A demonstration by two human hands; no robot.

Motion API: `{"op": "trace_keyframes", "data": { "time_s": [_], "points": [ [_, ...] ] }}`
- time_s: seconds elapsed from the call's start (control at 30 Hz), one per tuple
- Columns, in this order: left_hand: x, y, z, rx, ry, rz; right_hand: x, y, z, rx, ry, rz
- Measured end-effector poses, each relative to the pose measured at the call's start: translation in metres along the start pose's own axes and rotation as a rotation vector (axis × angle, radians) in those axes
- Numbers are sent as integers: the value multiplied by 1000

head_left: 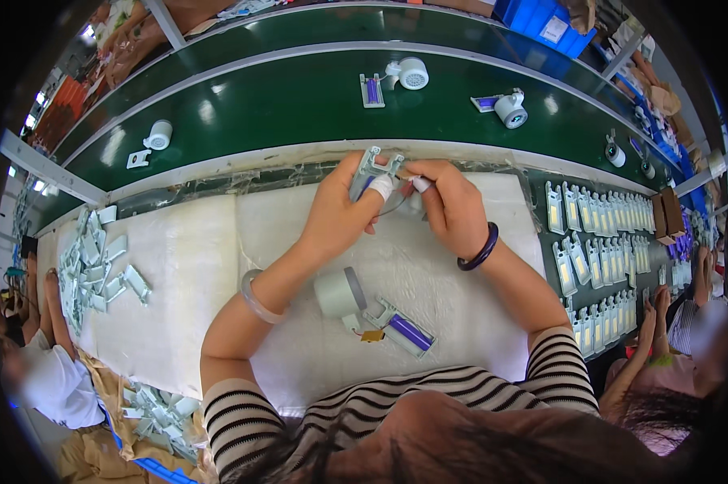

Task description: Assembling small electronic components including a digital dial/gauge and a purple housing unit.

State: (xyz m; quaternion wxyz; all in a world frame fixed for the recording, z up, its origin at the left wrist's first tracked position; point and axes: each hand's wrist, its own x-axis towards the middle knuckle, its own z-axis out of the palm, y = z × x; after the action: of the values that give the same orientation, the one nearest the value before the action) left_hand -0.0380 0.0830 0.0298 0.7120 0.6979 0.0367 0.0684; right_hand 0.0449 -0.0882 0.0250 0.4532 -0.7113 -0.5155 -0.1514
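Observation:
My left hand (336, 208) is closed round a pale green plastic housing (376, 164), held upright above the far edge of the mat. A bit of purple shows inside it. Close beside it, my right hand (459, 211) is pinched; what its fingertips hold is too small to tell. A thin grey wire (394, 206) curves between the two hands. White wraps cover a digit on each hand. Below, on the mat, lie a white cylindrical head (336, 293) with a grey rim, an open housing (422, 342) with a purple cylindrical battery (408, 330), and a small yellow-brown piece (372, 335).
Loose pale green plastic parts (94, 262) are heaped on the mat's left, with more in a bag (158, 415) below. Rows of housings (598, 258) stand at right. Beyond the mat, a green conveyor (283, 105) carries several round-headed units (413, 74). Co-workers sit on both sides.

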Motion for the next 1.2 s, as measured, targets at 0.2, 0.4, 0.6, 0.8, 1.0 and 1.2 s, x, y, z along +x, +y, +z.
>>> {"op": "trace_keyframes", "data": {
  "time_s": [0.2,0.4,0.6,0.8,1.0,1.2],
  "points": [
    [-4,2,5,-28,-19,27,-9,6,6,30,74,8],
    [-7,2,6,-46,-57,95,-5,1,3,30,77,-52],
    [-9,-1,10,-64,-39,120,0,-5,-3,5,101,-170],
    [-11,1,12,55,8,184,-1,-4,-4,12,114,-217],
    [-13,2,8,209,-53,254,0,-4,-1,72,153,-225],
    [-15,4,8,282,-54,356,0,-6,-2,78,139,-192]
  ]
}}
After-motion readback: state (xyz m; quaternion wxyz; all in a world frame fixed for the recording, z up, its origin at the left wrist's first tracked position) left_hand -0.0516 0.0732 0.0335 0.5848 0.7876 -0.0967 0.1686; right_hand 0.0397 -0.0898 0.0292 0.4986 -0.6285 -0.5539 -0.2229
